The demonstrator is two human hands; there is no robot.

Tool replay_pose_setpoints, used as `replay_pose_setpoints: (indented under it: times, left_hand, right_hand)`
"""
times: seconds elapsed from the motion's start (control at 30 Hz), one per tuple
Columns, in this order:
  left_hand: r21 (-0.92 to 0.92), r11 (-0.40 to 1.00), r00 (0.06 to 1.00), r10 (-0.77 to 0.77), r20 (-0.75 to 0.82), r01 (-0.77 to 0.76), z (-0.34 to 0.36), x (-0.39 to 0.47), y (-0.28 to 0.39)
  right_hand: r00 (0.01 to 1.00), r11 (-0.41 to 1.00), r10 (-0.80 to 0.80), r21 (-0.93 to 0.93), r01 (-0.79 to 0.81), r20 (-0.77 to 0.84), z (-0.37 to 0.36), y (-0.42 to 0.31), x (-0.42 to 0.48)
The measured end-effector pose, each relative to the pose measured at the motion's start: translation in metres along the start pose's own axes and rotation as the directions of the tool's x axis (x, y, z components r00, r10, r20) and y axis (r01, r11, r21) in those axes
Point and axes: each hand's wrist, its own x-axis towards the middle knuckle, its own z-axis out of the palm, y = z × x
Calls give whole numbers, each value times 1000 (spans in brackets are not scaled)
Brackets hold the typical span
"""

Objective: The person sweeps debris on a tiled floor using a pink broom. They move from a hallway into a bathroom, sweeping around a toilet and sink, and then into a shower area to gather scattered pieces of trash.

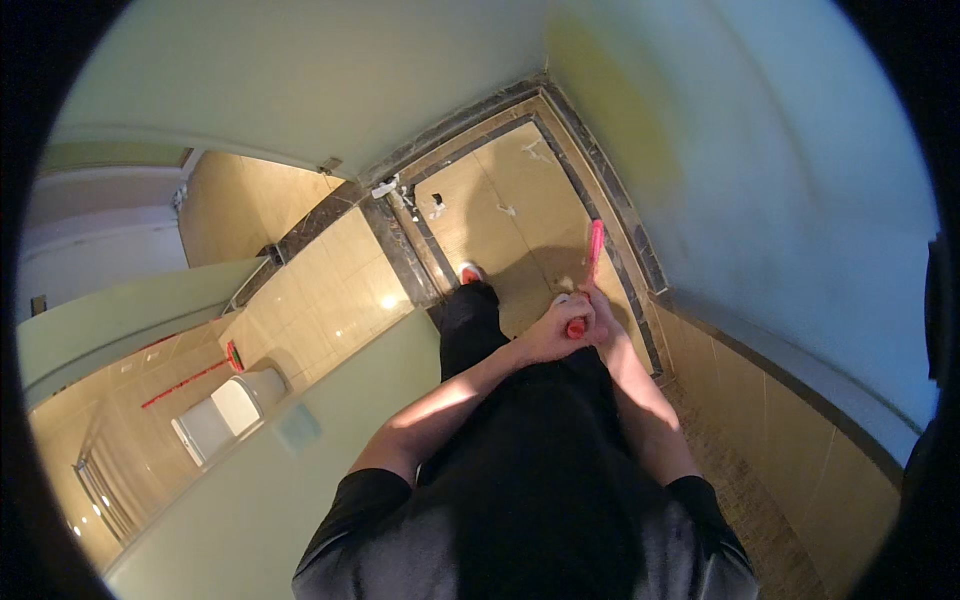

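Note:
My left hand [556, 327] is closed around the red, round end of a handle [575, 328], which points up towards me. Against it, my right hand [602, 315] wraps the same handle, as far as the overlap shows. Beyond the fingers a narrow pink part [596, 244] of a long-handled cleaning tool reaches towards the dark border of the tiled floor; its exact kind cannot be told. Torn white scraps [507, 210] and a small black piece [437, 199] lie on the beige floor [487, 161]. More white scraps [385, 187] lie at the dark stone sill on the left.
Frosted glass panels [360, 82] enclose the floor area. A low tiled wall [750, 375] runs along the right. Past a glass panel [360, 397] at left stand a white toilet [225, 412], a red-handled broom [187, 382] and a metal towel rack [101, 487]. My shoe [470, 273] is near the sill.

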Motion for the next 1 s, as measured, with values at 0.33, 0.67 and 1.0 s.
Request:
replay_pose_setpoints:
  times: [0.33,0.67,1.0]
  left_hand:
    - [-583,721,807,-563,-179,374,-124,-24,-113]
    - [-488,696,553,-716,-425,526,-374,-95,-78]
    - [-279,786,703,-618,-351,552,-391,-100,-2]
  right_hand:
    - [969,906,-4,-411,-101,-248,79,49,142]
    - [969,925,246,-304,-226,29,335,143,257]
    - [962,866,271,-425,-263,-44,422,104,212]
